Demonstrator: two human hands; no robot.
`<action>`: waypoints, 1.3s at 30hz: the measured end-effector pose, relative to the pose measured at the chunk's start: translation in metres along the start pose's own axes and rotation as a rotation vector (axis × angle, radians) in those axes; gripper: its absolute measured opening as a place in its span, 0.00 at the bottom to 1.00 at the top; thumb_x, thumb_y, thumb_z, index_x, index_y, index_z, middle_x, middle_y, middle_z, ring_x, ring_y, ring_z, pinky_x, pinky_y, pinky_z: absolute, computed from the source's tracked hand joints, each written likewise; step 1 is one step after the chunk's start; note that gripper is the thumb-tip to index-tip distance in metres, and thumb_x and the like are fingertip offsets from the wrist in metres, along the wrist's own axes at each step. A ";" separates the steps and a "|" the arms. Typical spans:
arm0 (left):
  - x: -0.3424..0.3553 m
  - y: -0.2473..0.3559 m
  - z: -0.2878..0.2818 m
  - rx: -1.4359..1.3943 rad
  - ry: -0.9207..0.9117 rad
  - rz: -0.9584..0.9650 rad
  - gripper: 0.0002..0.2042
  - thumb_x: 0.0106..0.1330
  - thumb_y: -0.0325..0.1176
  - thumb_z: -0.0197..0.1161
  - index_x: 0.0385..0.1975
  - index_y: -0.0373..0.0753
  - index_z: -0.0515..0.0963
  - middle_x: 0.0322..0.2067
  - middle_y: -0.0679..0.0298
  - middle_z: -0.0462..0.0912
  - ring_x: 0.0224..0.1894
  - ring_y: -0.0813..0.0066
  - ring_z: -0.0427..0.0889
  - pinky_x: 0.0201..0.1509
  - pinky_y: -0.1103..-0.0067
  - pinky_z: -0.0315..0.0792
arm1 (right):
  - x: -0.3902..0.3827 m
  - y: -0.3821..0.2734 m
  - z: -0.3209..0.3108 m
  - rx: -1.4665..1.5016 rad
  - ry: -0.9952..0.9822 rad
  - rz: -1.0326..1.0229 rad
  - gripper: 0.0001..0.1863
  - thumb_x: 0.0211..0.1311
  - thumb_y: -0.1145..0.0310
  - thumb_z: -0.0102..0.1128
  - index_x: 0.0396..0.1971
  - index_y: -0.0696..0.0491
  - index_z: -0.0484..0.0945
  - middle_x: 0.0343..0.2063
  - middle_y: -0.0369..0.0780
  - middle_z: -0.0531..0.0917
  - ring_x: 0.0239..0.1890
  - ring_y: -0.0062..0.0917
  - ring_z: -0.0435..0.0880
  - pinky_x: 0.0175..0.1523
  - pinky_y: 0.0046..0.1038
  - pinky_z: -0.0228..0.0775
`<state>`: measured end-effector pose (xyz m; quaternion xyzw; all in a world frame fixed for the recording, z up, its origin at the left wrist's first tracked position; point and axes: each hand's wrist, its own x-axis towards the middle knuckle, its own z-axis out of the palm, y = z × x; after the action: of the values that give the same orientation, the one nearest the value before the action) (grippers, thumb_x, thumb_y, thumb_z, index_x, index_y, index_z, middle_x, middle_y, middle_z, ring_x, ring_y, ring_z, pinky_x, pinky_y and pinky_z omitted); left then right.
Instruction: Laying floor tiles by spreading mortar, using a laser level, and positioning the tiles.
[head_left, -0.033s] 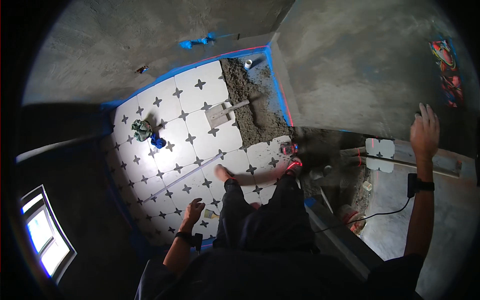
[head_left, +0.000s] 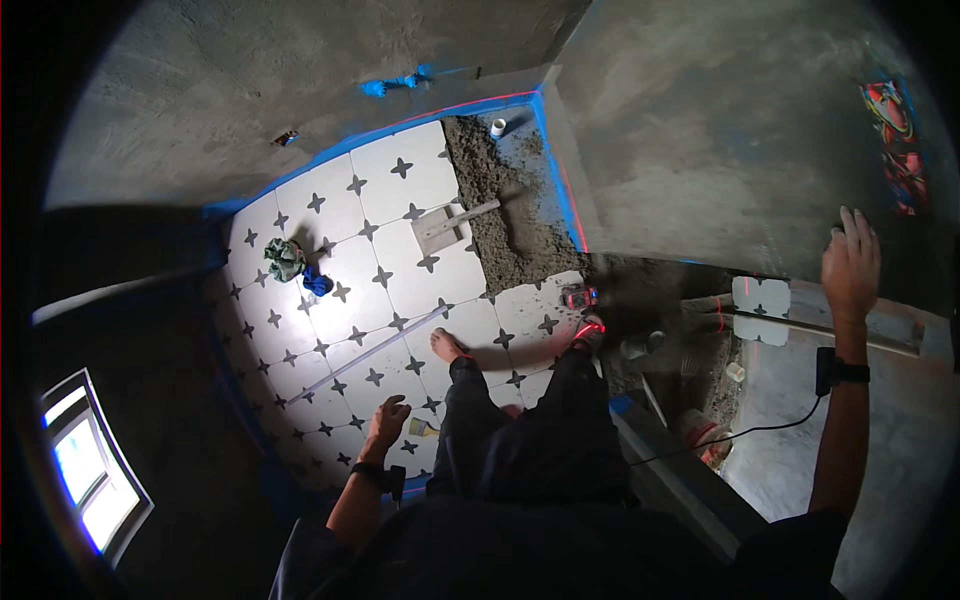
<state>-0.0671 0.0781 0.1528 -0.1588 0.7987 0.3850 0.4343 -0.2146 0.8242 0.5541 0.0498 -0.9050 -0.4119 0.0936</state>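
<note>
Nothing shifted, brush beside left grip (open)

Person: dark trousers, dark short-sleeved top, bare feet. Left hand and right hand bare; black strapped device on each wrist, right one cabled.

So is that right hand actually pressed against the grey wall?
Touching. The head view shows the right hand raised with its fingers spread flat on the grey wall, and no gap shows between palm and surface.
</note>
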 end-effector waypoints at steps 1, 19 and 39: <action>0.000 0.003 -0.001 0.029 -0.002 0.013 0.22 0.63 0.42 0.63 0.53 0.35 0.77 0.41 0.48 0.86 0.46 0.57 0.85 0.52 0.70 0.76 | 0.000 0.000 0.000 -0.001 0.015 -0.008 0.07 0.61 0.71 0.60 0.39 0.52 0.78 0.59 0.36 0.75 0.65 0.32 0.70 0.68 0.40 0.64; 0.012 0.009 0.002 0.077 -0.053 0.005 0.22 0.64 0.42 0.63 0.54 0.36 0.76 0.41 0.49 0.86 0.46 0.57 0.85 0.52 0.69 0.75 | 0.003 0.000 -0.006 -0.013 0.039 -0.039 0.08 0.58 0.71 0.60 0.38 0.52 0.78 0.59 0.36 0.75 0.64 0.31 0.71 0.67 0.40 0.65; 0.016 0.025 0.003 0.081 -0.085 0.015 0.23 0.65 0.44 0.60 0.55 0.35 0.75 0.42 0.52 0.86 0.47 0.58 0.85 0.52 0.70 0.76 | 0.000 0.002 0.001 -0.041 -0.089 0.008 0.07 0.62 0.73 0.58 0.39 0.55 0.77 0.60 0.39 0.74 0.65 0.35 0.69 0.69 0.42 0.63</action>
<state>-0.0885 0.0980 0.1508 -0.1186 0.7957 0.3621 0.4708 -0.2151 0.8267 0.5549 0.0257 -0.8999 -0.4318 0.0557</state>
